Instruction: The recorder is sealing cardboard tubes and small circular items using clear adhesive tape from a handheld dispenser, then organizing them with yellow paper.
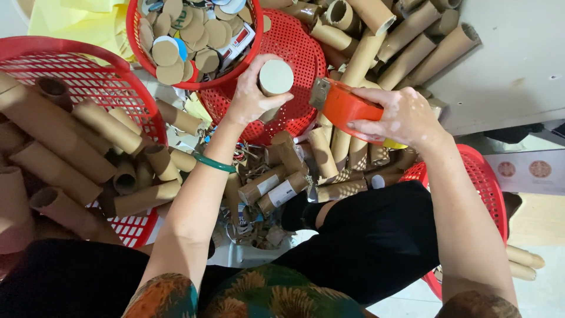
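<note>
Patterned sleeves and black-clad knees fill the lower edge of the head view. Above them, a capped cardboard tube [275,79] is gripped upright by the left hand [250,100] over a red basket [294,59], while an orange tape dispenser [344,106] just beside it is clasped by the right hand [403,118].

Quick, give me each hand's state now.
Left hand: closed around a cardboard tube.
Right hand: closed on an orange tape dispenser.

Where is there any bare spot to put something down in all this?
Bare grey surface lies at upper right, beyond the tube pile. Everywhere else is crowded: the red baskets and loose tubes fill the middle, under both hands.
</note>
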